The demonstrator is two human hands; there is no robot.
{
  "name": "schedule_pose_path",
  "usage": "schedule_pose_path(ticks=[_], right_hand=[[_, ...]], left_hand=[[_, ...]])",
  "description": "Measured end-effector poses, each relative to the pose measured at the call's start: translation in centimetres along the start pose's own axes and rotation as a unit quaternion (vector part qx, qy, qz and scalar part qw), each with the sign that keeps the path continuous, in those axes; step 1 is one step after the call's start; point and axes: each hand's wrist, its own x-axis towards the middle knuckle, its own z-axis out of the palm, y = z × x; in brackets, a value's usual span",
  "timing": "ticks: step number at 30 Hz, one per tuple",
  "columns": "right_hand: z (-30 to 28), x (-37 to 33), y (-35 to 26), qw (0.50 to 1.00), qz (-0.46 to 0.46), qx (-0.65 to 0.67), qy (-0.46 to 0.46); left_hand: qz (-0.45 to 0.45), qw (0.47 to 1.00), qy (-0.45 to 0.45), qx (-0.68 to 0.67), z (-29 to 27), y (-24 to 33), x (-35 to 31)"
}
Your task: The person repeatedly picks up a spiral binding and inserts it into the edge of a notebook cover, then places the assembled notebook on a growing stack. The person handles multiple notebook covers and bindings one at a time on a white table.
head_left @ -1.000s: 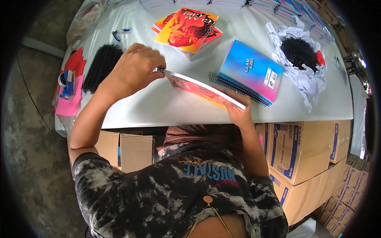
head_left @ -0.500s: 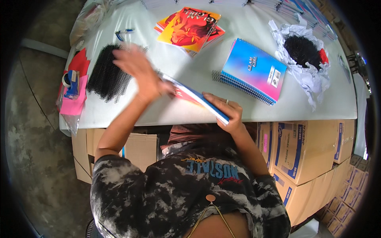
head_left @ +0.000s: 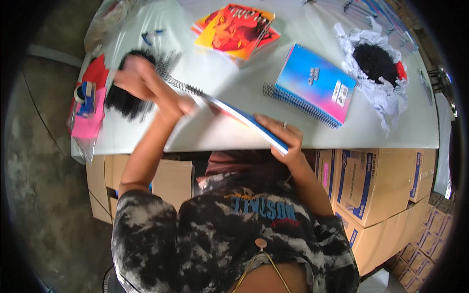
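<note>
My right hand (head_left: 283, 133) grips a thin notebook (head_left: 250, 122) by its near right end, held edge-on and tilted above the table's front edge. Its blue cover and white page edge show. From the notebook's far left corner a black spiral binding coil (head_left: 181, 86) stretches out to the left. My left hand (head_left: 146, 85), blurred by motion, is beside that coil with its thumb apart from the fingers, and appears to hold nothing. Beneath and behind it lies a pile of black spiral coils (head_left: 128, 103), partly hidden by the hand.
Orange and yellow notebooks (head_left: 233, 31) lie stacked at the back. Right of centre stands a stack of bound blue-pink notebooks (head_left: 312, 83). Crumpled paper (head_left: 386, 105) holds more black coils (head_left: 373, 62). A blue tape dispenser (head_left: 87, 100) sits at left; cardboard boxes (head_left: 373, 185) stand below right.
My left hand has moved left and slightly down over the coil pile, uncovering the coil at the notebook's corner. The notebook and my right hand have shifted slightly right.
</note>
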Motion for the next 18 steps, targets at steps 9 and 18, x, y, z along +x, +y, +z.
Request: schedule_pose_path(ticks=[9, 18], right_hand=[[0.3, 0.2, -0.3, 0.999, -0.032, 0.036, 0.003], [0.8, 0.3, -0.6, 0.999, -0.019, 0.042, 0.000]], left_hand=[[0.097, 0.994, -0.035, -0.030, -0.9, -0.9, -0.5], [0.121, 0.988, 0.095, -0.005, -1.9, -1.3, 3.2]])
